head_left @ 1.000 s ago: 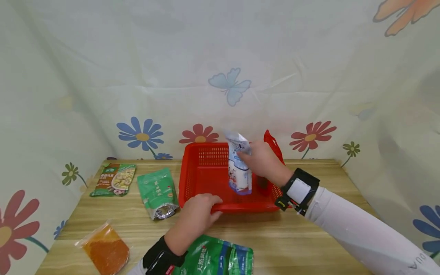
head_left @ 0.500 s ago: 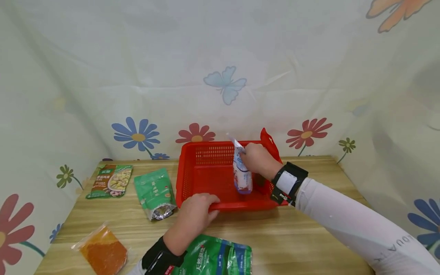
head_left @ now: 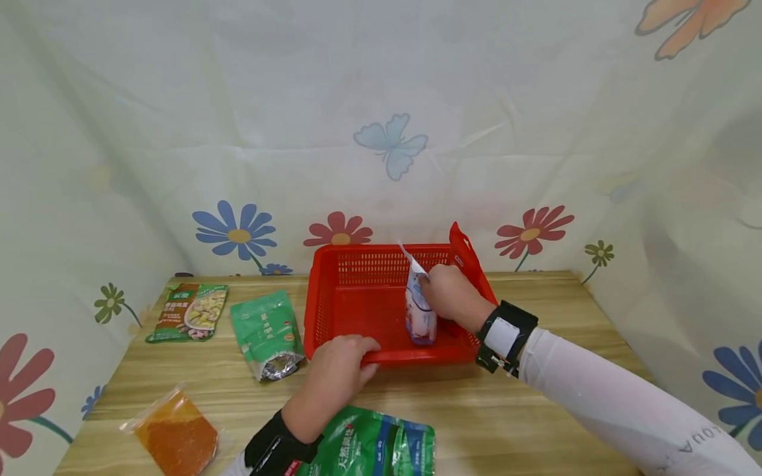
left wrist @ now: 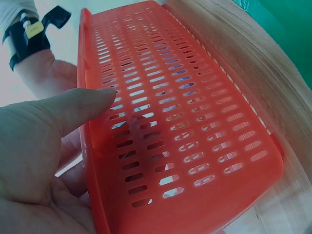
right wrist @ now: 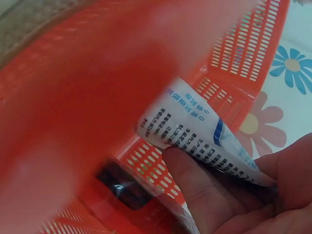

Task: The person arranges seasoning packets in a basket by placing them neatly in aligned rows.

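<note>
Furthest left on a wood-grain bench point(head_left: 512, 416), a clear bag of orange contents point(head_left: 180, 439) lies near the front, a flat green-and-brown packet point(head_left: 189, 314) behind it. Next comes a green pouch point(head_left: 266, 330) with a silvery base, just beside a red basket point(head_left: 363, 317). The person's left hand point(head_left: 333, 373) grips the basket's near rim, thumb outside the slotted wall. A large green packet point(head_left: 383, 446) lies in front. Inside the basket, toward its right end, the right hand point(head_left: 455, 297) pinches an upright white-and-blue pouch point(head_left: 419, 314); whether its base touches the basket floor is unclear. A dark wrapped item point(right wrist: 124, 185) sits nearby.
</note>
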{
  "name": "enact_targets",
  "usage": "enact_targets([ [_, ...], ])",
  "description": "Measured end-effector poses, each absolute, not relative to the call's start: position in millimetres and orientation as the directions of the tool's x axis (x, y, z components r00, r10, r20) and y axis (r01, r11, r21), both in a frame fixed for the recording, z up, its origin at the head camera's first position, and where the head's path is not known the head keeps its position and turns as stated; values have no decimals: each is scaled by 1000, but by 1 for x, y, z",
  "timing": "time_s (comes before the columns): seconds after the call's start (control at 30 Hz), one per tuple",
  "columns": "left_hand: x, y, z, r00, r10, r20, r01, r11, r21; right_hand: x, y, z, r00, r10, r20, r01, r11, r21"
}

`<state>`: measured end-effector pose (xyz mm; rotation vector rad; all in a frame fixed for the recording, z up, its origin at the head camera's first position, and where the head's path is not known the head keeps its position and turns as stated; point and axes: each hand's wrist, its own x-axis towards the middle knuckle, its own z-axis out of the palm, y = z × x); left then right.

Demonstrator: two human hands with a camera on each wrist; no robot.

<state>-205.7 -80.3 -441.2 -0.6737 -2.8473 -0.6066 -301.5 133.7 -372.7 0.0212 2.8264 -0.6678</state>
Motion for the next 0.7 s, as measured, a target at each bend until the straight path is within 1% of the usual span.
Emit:
enact_targets([
  [0.13,-205,-79,-441,-884,399,242,463,816,345,-290,141,-379,-981,-72,-181,15,899,-438],
  [0.27,-205,-78,-442,-882,399,252,466,820,333,-281,146,-385,-986,-74,-153,2,897,-442],
  [0.53,-205,-79,-443,-893,392,222,448,825,344,-275,148,-398,-984,-14,-180,68,895,-442],
  [0.7,-205,-79,-443,-898,387,209,438,829,349,-274,145,-400,-989,-14,-149,50,906,-420],
])
